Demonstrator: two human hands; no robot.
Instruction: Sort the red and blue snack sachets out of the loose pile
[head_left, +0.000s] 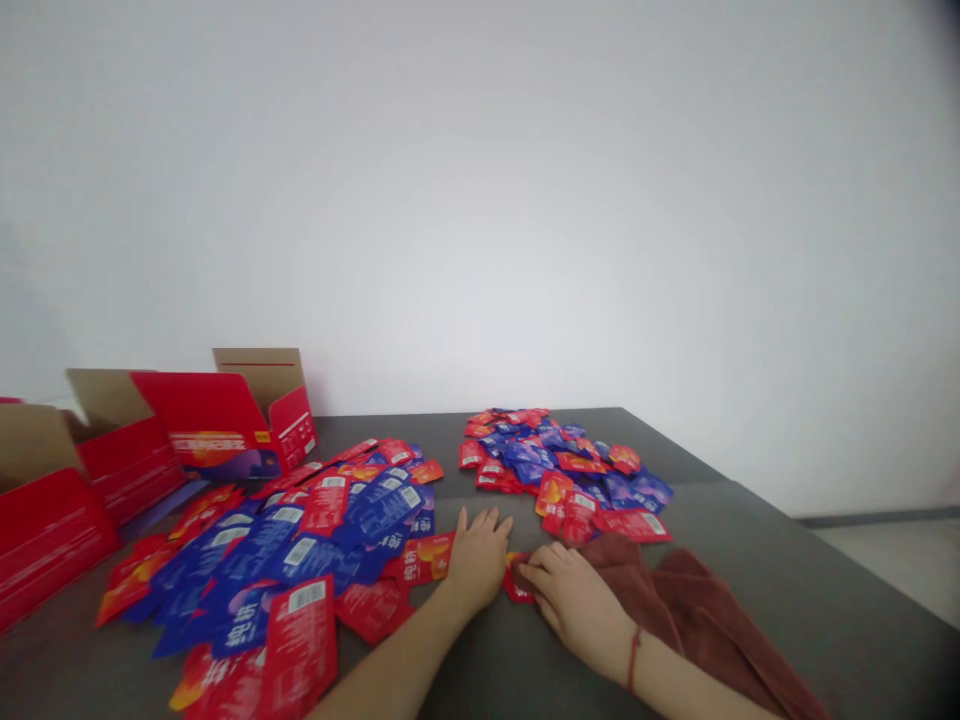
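Note:
My left hand [478, 562] lies palm down on the dark table, its fingers stretched out and apart. Its thumb side is close to a small red sachet [516, 590] between my two hands; whether it touches the sachet I cannot tell. My right hand [581, 608], with a thin red cord at the wrist, bends its fingers over a brown cloth [709, 610]. Its fingertips press down on that same sachet, hiding part of it. Just left of my left hand rests a red-and-orange sachet [427, 558].
A wide pile of blue and red sachets [300, 550] covers the table's left. Another mixed heap [540, 450] lies farther back at centre right. Opened red cardboard boxes [225, 430] stand along the left. A white wall [480, 200] rises behind the table [697, 500].

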